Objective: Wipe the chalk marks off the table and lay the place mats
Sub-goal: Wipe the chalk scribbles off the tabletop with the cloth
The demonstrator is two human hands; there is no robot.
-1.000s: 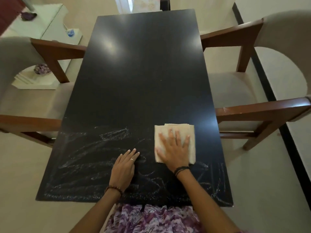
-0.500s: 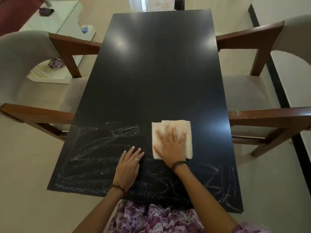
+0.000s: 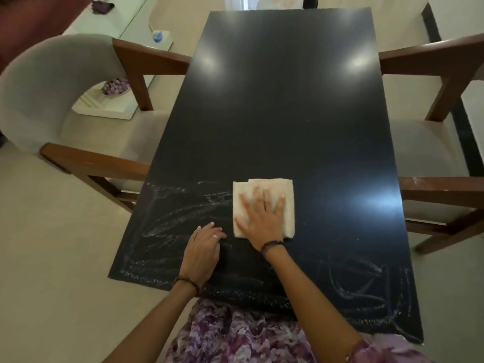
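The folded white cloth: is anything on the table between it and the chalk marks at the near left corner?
Only the left hand, resting flat on the black table beside the folded white cloth, lies toward those chalk marks. Nothing else visible does.

Grey chair with wooden arms on my left, another chair right. White cabinet beyond, bowl below.

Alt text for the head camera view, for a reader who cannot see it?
A person's right hand presses a folded cloth flat on a black table, beside chalk marks on its near end. The left hand rests on the table; chairs stand either side.
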